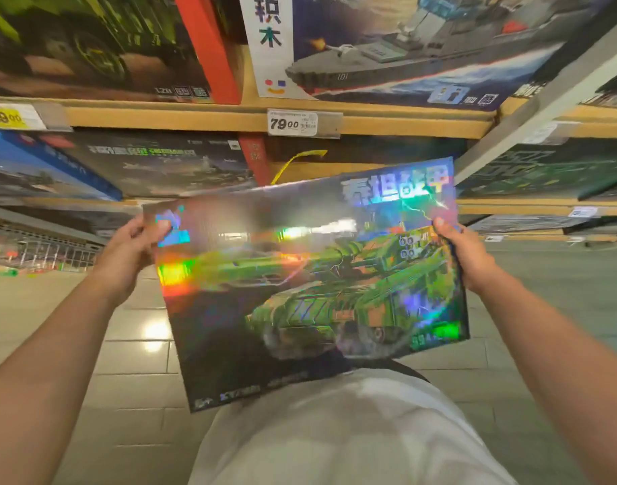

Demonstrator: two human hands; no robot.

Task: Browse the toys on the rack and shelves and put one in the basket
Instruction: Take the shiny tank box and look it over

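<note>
Both bare forearms reach forward from the bottom corners of the head view, over a white shirt. Between them, a large holographic toy box showing a green tank is held tilted above the tiled floor, in front of the shelves. At the box's upper left edge, the left hand grips with its thumb on the front. At the upper right edge, the right hand holds on, thumb likewise on the front. Its other fingers are hidden behind the box. Beyond, a wooden shelf carries a 79.00 price tag beneath a warship box.
</note>
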